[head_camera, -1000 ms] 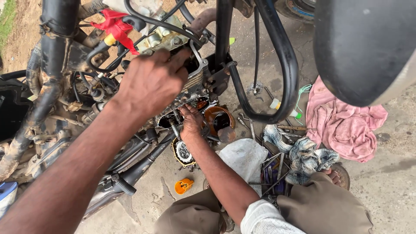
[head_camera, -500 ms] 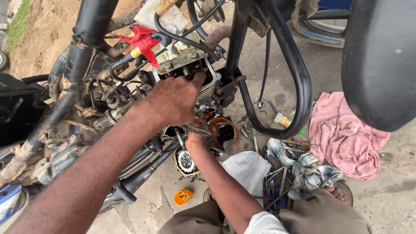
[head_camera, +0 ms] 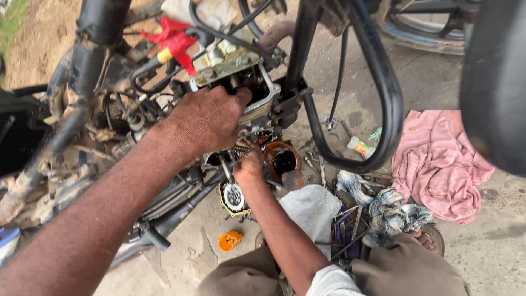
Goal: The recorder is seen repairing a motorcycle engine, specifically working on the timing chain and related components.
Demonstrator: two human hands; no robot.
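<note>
My left hand (head_camera: 207, 118) is clamped over the grey finned cylinder head (head_camera: 262, 101) of a stripped motorcycle engine, thumb towards the fins. Lower down, my right hand (head_camera: 249, 164) reaches under the engine with its fingers curled at a coiled spring-like part (head_camera: 239, 149); the fingertips are hidden. A round engine cover (head_camera: 234, 196) lies on the ground just below that hand. A rusty bowl of dark oil (head_camera: 282, 160) sits right beside it.
The black frame tube (head_camera: 386, 98) loops right of the engine, with a red rag (head_camera: 175, 41) tied above it. On the concrete lie a pink cloth (head_camera: 438, 164), a white bag (head_camera: 312, 208), wrenches (head_camera: 350, 230), a small bottle (head_camera: 360, 147) and an orange cap (head_camera: 230, 240). The black seat (head_camera: 493, 77) overhangs at right.
My left hand has slid lower and to the right on the cylinder head as the view shifted. My right hand stays under the engine.
</note>
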